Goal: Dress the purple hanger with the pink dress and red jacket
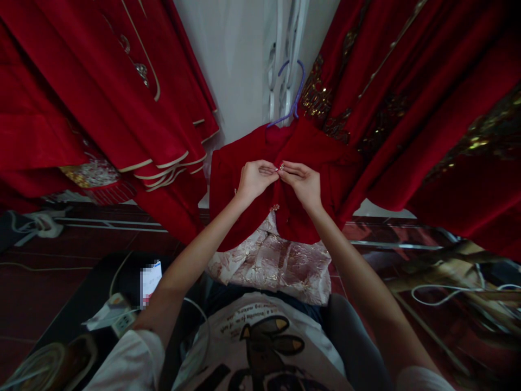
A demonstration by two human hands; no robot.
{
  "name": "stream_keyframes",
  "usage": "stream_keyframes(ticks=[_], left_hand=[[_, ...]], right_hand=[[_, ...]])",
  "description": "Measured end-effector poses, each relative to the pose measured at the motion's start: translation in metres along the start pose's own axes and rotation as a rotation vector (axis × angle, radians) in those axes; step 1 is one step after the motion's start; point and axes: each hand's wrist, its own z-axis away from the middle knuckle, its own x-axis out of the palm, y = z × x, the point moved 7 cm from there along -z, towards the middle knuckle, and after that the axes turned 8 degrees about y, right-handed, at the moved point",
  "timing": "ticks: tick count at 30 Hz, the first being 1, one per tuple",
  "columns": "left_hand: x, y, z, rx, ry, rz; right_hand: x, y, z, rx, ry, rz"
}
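A short red jacket (240, 146) hangs in front of me on a purple hanger (303, 81). My left hand (257, 180) is closed in a pinch at the jacket's front edge, near mid-chest. My right hand (303, 183) meets it there, its fingertips closed on a small ornate button (281, 166) at the opening. The fingertips of both hands nearly touch, and they hide most of the fastening. Lower on the front sits another ornate gold button (275, 208). Below the jacket's hem, a pale pink brocade cloth (293, 260) with a gold pattern lies across my lap.
Red garments with pale trim (163, 125) hang at the left, and gold-embroidered red garments (407, 119) hang at the right. A white cabinet door (240, 60) stands behind. At lower left a lit phone (151, 279) lies on a dark surface beside a power strip (122, 320) and cables.
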Motion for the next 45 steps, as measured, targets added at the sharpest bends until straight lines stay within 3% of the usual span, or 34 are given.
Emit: stream_keyframes(ticks=[12, 23, 35, 41, 45], left_hand=[[-0.004, 0.013, 0.008, 0.119, -0.044, -0.077], [-0.004, 0.007, 0.008, 0.159, 0.000, -0.066], [0.005, 0.009, 0.004, 0.197, -0.061, -0.152], [0.008, 0.021, 0.002, 0.215, -0.137, -0.264], [-0.002, 0.021, 0.017, 0.165, -0.037, -0.232]], right_hand=[[-0.001, -0.006, 0.005, 0.011, 0.009, 0.041], [0.003, -0.008, 0.005, -0.067, 0.037, 0.085], [0.003, 0.000, -0.001, -0.135, 0.127, 0.194], [0.007, 0.000, 0.004, -0.143, 0.026, 0.192], [0.013, -0.008, 0.038, -0.249, -0.081, 0.285]])
